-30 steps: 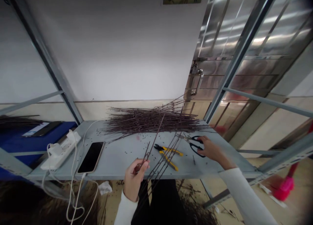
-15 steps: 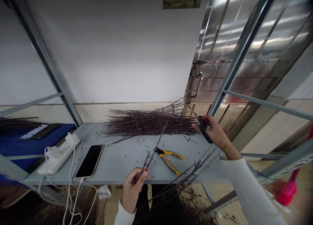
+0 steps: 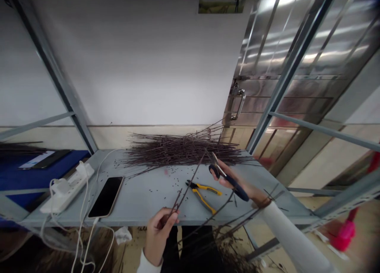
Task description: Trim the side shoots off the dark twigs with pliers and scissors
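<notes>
My left hand (image 3: 158, 235) is at the shelf's front edge, shut on a small bunch of thin dark stems (image 3: 190, 186). The long stems cross the shelf and fan out below it to the right. My right hand (image 3: 234, 184) grips black-handled scissors (image 3: 228, 178), blades pointing up and left over the shelf. A large heap of the same stems (image 3: 181, 150) lies along the shelf's back, just beyond the blades. Yellow-handled pliers (image 3: 203, 192) lie on the shelf between my hands, and the held stems pass close to them.
The grey metal shelf (image 3: 142, 198) carries dark specks, a black phone (image 3: 105, 197), and a white power strip (image 3: 67, 188) with white cables trailing over the front edge. Metal uprights stand at both sides. A steel door with a handle (image 3: 239, 105) is beyond, and a pink object (image 3: 344, 235) is low right.
My right hand has swung left and down from the heap's right end, turning the scissors to point up and left. The held stems have shifted; my left hand has barely moved.
</notes>
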Demonstrator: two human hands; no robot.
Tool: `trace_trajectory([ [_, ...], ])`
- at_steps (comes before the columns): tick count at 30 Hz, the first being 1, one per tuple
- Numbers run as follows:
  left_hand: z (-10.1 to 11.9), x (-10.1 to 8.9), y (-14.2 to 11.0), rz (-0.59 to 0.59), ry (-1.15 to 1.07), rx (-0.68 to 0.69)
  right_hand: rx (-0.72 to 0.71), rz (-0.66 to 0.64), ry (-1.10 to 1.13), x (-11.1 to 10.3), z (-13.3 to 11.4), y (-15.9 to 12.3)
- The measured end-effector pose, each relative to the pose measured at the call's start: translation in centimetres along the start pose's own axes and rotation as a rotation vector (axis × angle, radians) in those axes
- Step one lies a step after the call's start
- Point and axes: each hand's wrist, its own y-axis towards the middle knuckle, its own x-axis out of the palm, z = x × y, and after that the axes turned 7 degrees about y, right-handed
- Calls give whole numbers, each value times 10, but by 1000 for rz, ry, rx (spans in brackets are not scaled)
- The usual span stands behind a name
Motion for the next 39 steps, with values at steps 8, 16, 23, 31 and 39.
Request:
trace_trajectory([
  [8,-15,-5,-9,32,53,91,49,-81,38,16,2,-22],
  [16,-10,-7,-15,34,110,120,-14,-102,32,9,-2,-19],
  [23,0,-9,-14,20,179,162,5,-114,15,11,-6,-21],
  [31,5,-8,-14,-9,228,226,12,-97,-78,9,-14,-20],
  [39,2,-12,-16,-40,242,189,54,105,-323,11,-26,-18],
])
